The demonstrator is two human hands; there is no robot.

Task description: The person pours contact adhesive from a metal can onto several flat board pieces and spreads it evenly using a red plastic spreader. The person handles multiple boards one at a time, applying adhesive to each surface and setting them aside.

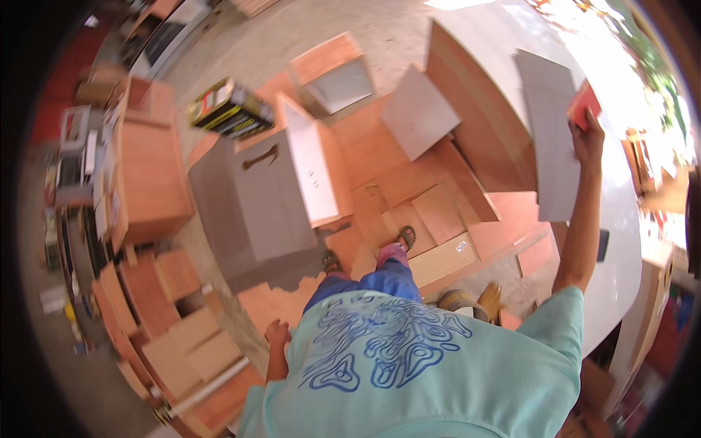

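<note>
My right hand [589, 137] is raised at the far right and grips a small red block [584, 105], whose exact kind I cannot tell. It is held over a long grey panel [553, 131], which lies along a white surface [616, 274] with a rounded corner. A dark flat object [603, 245] shows beside my right forearm. My left hand [278, 333] hangs low by my side with its fingers loosely curled; nothing shows in it. Below it lies a reddish plywood sheet [274, 309] on the floor.
Plywood offcuts [438, 211] lie around my feet. Ahead stand an open white-lined wooden box [334, 169], a second box [331, 71] and a rectangular metal can [230, 109]. A wooden cabinet [150, 169] and stacked boards [186, 339] are at the left. A brown panel [476, 109] leans at the right.
</note>
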